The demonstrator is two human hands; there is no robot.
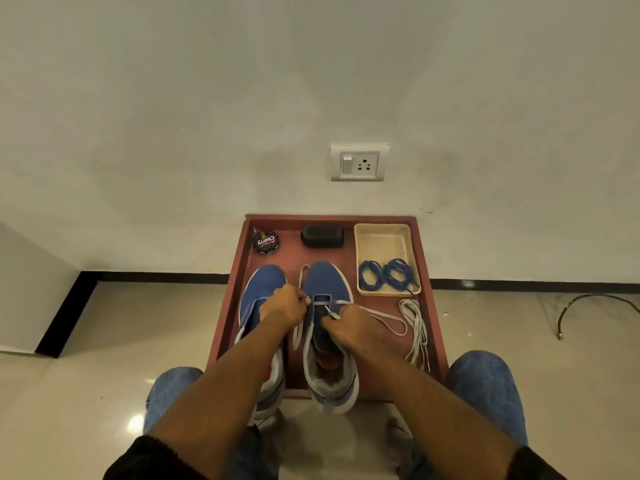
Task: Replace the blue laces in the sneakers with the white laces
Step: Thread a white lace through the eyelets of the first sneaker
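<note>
Two blue sneakers stand toes-away on a red tray (429, 306). The left sneaker (258, 289) has no lace that I can see. The right sneaker (325, 280) has a white lace (388, 322) through its lowest eyelets, with loose ends trailing on both sides. My left hand (282, 308) pinches the lace at the shoe's left eyelet row. My right hand (349, 329) pinches the lace tip over the tongue. A second white lace (417, 330) lies bundled on the tray to the right. Two coiled blue laces (384, 275) lie in a cream dish (382, 237).
A black shoe polish tin (266, 241) and a black brush (322, 236) sit at the tray's far edge. The tray rests against a white wall with a socket (358, 162). A cable (595, 304) lies on the floor at the right. My knees flank the tray.
</note>
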